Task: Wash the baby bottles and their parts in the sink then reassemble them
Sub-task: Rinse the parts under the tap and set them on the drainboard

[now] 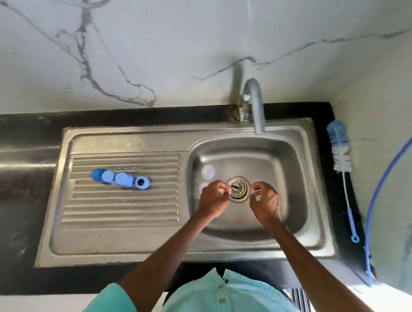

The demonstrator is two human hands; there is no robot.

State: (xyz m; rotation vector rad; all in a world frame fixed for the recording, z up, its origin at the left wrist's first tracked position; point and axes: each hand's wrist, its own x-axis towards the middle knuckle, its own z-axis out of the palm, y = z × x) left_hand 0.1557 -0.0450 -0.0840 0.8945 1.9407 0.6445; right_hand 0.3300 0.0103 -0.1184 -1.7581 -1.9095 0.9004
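A person in a teal shirt leans over a steel sink point(316, 173), left hand point(213, 199) and right hand point(265, 203) both curled and pinching the sides of a clear part point(238, 199) held just above the drain point(238, 187); what the part is cannot be told. Two clear caps point(208, 172) lie in the basin left of the hands, below the tap point(257, 108). Blue bottle parts point(115, 177) and a blue ring point(142, 183) sit in a row on the drainboard, with a brush point(340, 152) on the counter to the right.
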